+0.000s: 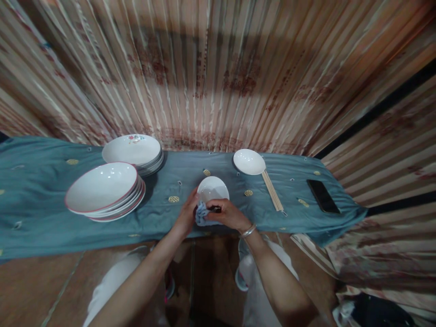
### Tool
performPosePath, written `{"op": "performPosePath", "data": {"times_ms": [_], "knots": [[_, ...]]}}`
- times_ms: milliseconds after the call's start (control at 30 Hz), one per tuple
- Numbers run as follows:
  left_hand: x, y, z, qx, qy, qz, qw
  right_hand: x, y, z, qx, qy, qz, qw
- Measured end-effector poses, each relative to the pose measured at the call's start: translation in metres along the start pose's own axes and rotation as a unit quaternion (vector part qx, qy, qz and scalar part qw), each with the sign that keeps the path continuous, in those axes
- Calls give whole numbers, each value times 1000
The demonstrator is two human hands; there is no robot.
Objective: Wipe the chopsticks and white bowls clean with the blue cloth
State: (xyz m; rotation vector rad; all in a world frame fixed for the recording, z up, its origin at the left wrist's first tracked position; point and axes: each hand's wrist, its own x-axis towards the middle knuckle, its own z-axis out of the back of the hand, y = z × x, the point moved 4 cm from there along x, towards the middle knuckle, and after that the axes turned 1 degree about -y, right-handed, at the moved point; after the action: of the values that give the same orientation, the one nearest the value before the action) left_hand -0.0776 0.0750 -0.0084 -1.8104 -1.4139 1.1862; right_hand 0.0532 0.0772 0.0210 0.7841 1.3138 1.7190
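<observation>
A small white bowl (214, 186) is held near the table's front edge, its inside facing up toward me. My left hand (188, 211) grips the bowl's left side, fingers closed around it. In my right hand (231, 214), which wears a silver bracelet on the wrist, a light blue cloth (201, 215) is pinched against the bowl's near rim. Part of the bowl's lower side is hidden behind the cloth and my fingers.
Stacked red-rimmed bowls (102, 188) and stacked flowered plates (132, 150) stand at left. To the right lie a white dish (249, 161), several chopsticks (271, 190) and a black phone (323, 196). A pleated curtain (211, 81) hangs behind the blue-green tablecloth (163, 227).
</observation>
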Motion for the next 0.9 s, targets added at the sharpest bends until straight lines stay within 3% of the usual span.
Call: {"op": "performPosePath", "data": {"times_ms": [267, 433, 567, 667, 767, 900], "knots": [[-6, -4, -1, 65, 2, 25, 998, -21, -13, 28, -214, 53, -60, 974], [-5, -4, -4, 79, -2, 22, 997, -19, -25, 42, -377, -47, -80, 922], [-5, -3, -4, 83, -3, 15, 996, -6, -27, 42, -436, -153, -55, 885], [-5, -2, -4, 79, -1, 13, 997, 8, -22, 40, -404, -226, -20, 886], [-4, 0, -4, 70, 9, 15, 997, 21, -17, 38, -305, -290, 22, 907], [-4, 1, -5, 51, 19, 14, 998, 31, -14, 28, -118, -305, 55, 943]]}}
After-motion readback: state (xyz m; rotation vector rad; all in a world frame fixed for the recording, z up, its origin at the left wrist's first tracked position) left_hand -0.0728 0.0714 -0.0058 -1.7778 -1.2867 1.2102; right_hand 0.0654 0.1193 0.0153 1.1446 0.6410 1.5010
